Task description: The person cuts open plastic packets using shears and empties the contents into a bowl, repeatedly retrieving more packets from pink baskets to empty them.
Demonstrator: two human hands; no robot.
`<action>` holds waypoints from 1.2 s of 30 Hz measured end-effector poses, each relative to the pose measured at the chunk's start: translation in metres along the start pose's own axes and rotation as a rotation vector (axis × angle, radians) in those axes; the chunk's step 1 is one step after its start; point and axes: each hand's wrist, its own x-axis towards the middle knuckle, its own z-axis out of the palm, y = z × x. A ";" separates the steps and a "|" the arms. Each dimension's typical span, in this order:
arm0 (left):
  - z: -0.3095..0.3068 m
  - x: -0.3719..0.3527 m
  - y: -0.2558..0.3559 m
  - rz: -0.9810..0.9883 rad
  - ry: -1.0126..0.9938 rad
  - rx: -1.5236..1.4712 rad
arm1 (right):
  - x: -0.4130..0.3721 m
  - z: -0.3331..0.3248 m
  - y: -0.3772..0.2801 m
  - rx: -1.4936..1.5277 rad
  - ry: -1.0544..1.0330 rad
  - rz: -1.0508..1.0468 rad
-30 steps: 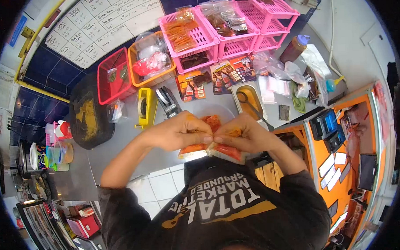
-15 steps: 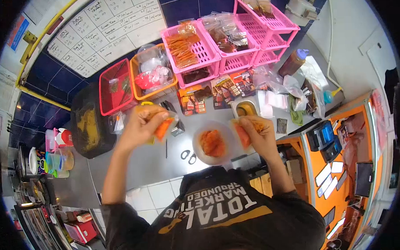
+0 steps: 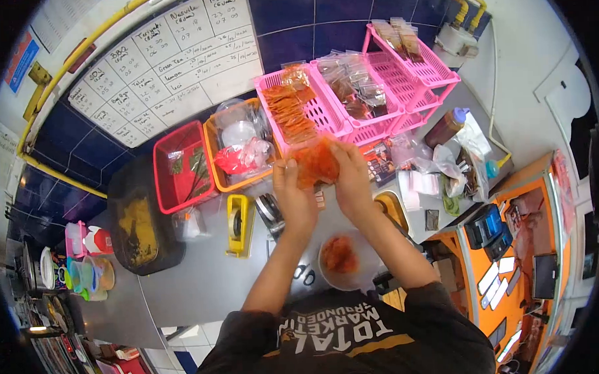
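Note:
Orange-red sauce shows through clear plastic sachets [image 3: 317,163], raised over the front of a pink basket. My left hand [image 3: 293,195] is closed on their left side, and my right hand [image 3: 352,175] pinches them at the right. The sachets overlap one another in this view. Behind them, the pink basket [image 3: 340,126] holds many similar flat orange packets [image 3: 287,113]. Under my right forearm stands a whitish bowl [image 3: 363,277] with a heap of red-orange food [image 3: 339,255]. Scissors [image 3: 305,275] lie just left of the bowl.
A yellow tape dispenser [image 3: 239,225] stands left of my forearms. Behind it are an orange basket [image 3: 232,183] and a red basket [image 3: 181,204]. At far left sits a black tub [image 3: 166,248] with yellow powder. A sauce bottle [image 3: 446,128] and plastic bags [image 3: 443,159] occupy the right.
My hands were apart, each holding orange-red packets low over the counter. They have come together and moved up to the pink basket. The view has tilted, showing the tape dispenser fully.

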 end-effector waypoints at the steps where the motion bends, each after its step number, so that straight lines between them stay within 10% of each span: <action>1: -0.009 0.013 -0.008 0.061 -0.030 0.098 | 0.011 0.010 0.002 0.111 0.022 0.004; 8: -0.002 0.104 -0.010 0.357 -0.086 0.527 | 0.084 0.061 0.011 0.290 -0.046 0.142; 12: -0.022 0.186 0.010 0.351 -0.124 0.662 | 0.162 0.059 0.030 -0.082 -0.142 0.058; 14: -0.031 0.239 0.013 0.369 -0.115 0.640 | 0.204 0.052 0.036 -0.955 -0.264 -0.696; 20: -0.030 0.350 -0.003 0.425 -0.120 0.562 | 0.279 0.057 0.041 -1.698 -0.769 -0.470; 36: -0.035 0.363 0.021 0.700 -0.856 1.711 | 0.300 0.058 0.051 -1.790 -0.811 -0.575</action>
